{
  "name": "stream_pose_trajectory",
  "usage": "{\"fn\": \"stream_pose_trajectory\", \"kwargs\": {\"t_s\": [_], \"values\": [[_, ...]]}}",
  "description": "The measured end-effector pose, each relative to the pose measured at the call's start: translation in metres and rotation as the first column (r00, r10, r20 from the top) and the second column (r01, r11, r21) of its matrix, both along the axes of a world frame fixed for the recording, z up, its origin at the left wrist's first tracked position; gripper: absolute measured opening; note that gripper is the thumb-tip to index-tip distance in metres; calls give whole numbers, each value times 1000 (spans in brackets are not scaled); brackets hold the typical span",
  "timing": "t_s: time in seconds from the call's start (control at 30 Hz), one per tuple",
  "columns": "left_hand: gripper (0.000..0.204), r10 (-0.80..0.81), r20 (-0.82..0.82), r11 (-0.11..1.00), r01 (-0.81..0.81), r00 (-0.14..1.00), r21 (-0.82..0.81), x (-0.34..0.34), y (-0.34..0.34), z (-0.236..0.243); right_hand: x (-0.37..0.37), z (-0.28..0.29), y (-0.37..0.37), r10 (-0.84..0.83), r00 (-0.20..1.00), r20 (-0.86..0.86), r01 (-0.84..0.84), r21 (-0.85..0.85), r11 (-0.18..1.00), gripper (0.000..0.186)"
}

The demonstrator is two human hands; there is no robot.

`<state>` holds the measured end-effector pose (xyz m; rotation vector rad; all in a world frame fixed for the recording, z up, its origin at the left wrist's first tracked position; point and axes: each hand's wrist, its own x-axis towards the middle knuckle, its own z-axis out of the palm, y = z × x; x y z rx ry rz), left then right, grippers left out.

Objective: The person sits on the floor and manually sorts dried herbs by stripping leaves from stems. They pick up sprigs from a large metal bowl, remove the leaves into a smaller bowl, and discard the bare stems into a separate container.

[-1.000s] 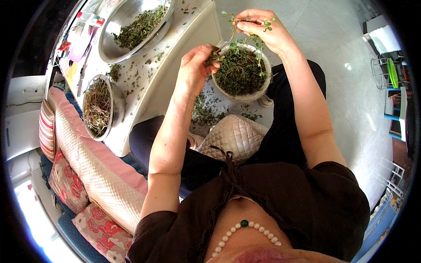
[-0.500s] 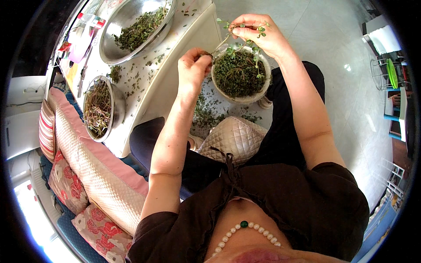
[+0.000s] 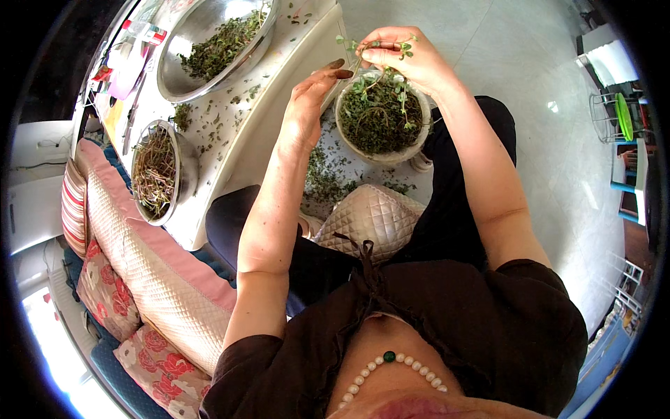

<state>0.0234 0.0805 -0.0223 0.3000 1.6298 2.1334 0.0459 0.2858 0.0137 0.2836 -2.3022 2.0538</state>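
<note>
My right hand [image 3: 403,59] pinches a leafy green sprig [image 3: 401,49] above a round pale container [image 3: 345,133] heaped with small dark leaves and stems. My left hand [image 3: 314,98], left of that container, has its fingers extended and apart, with darkened fingertips close to the hanging stem; I see nothing held in it. On the white table [image 3: 237,140] at left, a large steel bowl [image 3: 171,59] holds loose green leaves, and a smaller metal bowl [image 3: 185,167] holds bare stems.
Leaf scraps [image 3: 328,171] litter the floor below the container. Around me are a quilted cushion [image 3: 370,220], a sofa [image 3: 160,272] with floral pillows [image 3: 112,293], and racks with a green item [image 3: 623,115] at the right edge. A red-capped bottle [image 3: 145,31] lies at the table's back.
My right hand has shifted left and slightly down with the sprig. My left fingers, curled on the stem half a second ago, are now straightened and a little higher.
</note>
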Motion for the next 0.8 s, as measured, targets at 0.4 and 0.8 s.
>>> {"fn": "stream_pose_trajectory", "kwargs": {"t_s": [0.4,0.8], "values": [[12,14,-83,997,-20,996,-71,4,-9,13,-7,-12,-30,85,993,79,-87,15,996,14],[14,92,-151,994,-82,984,73,8,-24,15,-8,-23,-52,164,964,210,-65,-411,909,13]]}}
